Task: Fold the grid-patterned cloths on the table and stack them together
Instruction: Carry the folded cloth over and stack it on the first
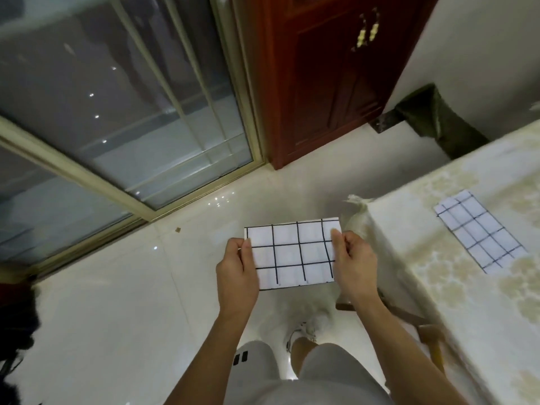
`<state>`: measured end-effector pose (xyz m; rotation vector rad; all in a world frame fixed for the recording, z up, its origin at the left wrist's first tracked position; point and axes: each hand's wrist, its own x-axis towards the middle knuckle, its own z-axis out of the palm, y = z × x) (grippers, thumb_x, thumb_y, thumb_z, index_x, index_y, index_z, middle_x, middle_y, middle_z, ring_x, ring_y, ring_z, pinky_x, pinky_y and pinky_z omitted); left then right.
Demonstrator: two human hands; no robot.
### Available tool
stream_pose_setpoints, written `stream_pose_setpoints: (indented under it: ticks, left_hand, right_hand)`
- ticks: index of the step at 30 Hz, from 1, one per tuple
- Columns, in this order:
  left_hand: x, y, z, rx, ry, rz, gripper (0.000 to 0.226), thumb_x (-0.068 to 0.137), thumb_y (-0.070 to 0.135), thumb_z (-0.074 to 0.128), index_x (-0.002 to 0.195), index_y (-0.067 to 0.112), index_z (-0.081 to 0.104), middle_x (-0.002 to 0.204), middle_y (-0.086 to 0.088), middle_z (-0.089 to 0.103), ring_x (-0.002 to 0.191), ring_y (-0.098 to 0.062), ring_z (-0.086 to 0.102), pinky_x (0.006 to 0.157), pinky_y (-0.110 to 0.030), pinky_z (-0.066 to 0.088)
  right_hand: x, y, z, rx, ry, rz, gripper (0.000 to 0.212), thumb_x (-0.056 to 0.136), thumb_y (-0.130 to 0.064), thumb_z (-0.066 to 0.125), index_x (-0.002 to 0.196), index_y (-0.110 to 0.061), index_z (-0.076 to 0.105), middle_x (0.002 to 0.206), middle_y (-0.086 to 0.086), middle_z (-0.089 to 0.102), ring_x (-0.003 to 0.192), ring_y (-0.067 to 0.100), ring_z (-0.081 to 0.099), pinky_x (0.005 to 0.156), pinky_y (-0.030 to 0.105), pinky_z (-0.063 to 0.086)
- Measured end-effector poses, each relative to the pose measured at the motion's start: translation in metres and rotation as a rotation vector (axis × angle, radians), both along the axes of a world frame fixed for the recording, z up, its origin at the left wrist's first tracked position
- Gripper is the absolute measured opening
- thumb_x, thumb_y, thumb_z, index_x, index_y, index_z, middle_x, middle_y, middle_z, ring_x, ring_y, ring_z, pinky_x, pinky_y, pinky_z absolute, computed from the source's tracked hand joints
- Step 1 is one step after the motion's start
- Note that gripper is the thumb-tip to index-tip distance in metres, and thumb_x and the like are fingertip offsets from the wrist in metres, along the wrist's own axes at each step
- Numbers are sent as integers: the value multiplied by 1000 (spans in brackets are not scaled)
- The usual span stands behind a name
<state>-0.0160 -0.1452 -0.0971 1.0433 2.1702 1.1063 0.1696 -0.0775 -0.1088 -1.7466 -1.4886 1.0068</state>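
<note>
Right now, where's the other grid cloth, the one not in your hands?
The folded grid cloth lies flat on the table at the right of the head view, right of both hands.

Dim indoor light; ceiling lamps glint off the glossy floor (117,302); edges bend and blur

One cloth held off the table, one on it.
The held cloth (292,252) sits between left hand (236,271) and right hand (355,266), left of the table (455,287); the second cloth (479,230) lies near the table's far edge.
</note>
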Motion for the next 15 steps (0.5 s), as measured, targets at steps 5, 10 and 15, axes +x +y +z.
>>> stream_pose_setpoints:
  ticks: [5, 10, 15]
  left_hand:
    - [30, 63, 2, -14, 3, -156, 25, 105, 29, 40, 95, 12, 56, 73, 4, 61, 61, -5, 57, 51, -13, 42]
    - [69, 117, 2, -11, 14, -357, 24, 104, 30, 40, 93, 13, 54, 72, 5, 61, 61, -7, 57, 51, -12, 43]
    - [104, 169, -2, -39, 19, -553, 22, 105, 30, 39, 93, 17, 53, 74, 11, 60, 64, -4, 59, 51, -11, 43]
  right_hand:
    - [39, 33, 0, 10, -27, -158, 48, 103, -33, 49, 61, -14, 37, 49, -6, 35, 46, 10, 33, 45, 23, 27]
    - [80, 50, -1, -3, -8, -356, 48, 103, -31, 50, 61, -9, 38, 50, -3, 36, 46, 9, 35, 44, 20, 29]
    - [112, 62, -4, -44, -35, -539, 49, 103, -33, 48, 62, -8, 41, 50, 1, 40, 46, 8, 40, 46, 20, 32]
